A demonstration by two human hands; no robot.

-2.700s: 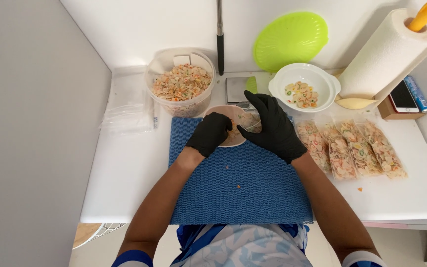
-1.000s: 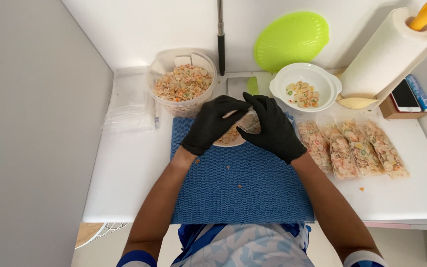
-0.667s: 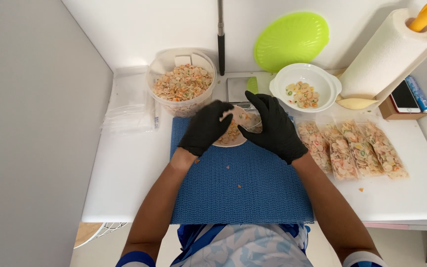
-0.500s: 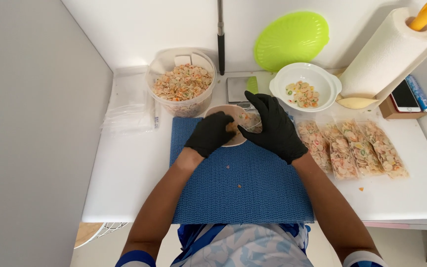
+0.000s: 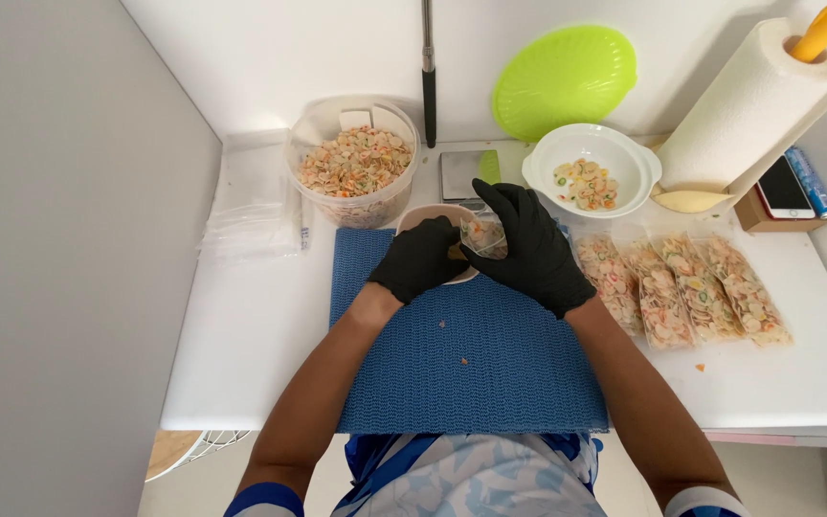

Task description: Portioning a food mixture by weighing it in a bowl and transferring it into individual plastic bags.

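2 gloved hands, left hand (image 5: 420,260) and right hand (image 5: 526,247), pinch small bag (image 5: 483,236); bowl (image 5: 423,215) mostly hidden.

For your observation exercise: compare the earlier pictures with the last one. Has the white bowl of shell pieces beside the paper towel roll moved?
No. The white bowl sits in the same spot, between the green lid and the paper towel roll.

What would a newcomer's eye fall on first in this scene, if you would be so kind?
Most likely the two black-gloved hands at the middle of the table: the left hand and the right hand meet over a small bowl at the far edge of the blue mat, with a small clear bag of colourful pieces between them. Next, the bright green lid against the back wall and the row of filled bags to the right.
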